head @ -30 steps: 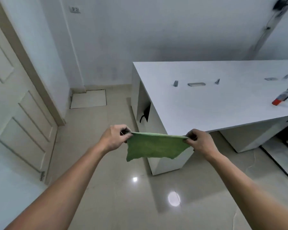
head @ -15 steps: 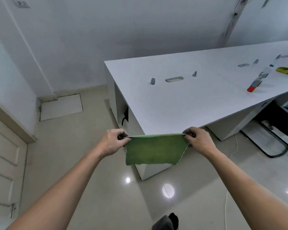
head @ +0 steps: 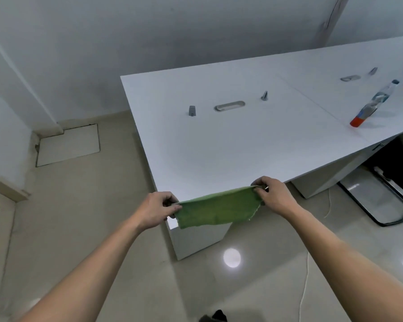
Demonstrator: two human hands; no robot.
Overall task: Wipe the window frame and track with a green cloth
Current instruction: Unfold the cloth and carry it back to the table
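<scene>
Green cloth hangs stretched, its top corners pinched by left hand and right hand. Risk: either light pinch slips and the cloth drops; no window in view.

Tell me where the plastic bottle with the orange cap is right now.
In the head view, the clear plastic bottle with the orange cap lies on its side at the right of the white table, cap towards the near edge, beyond the right hand.

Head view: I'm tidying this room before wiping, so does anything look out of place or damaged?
A bottle with a red cap lies on its side on the white table. The green cloth, stretched between the left hand and right hand, has a ragged, frayed lower edge.
</scene>
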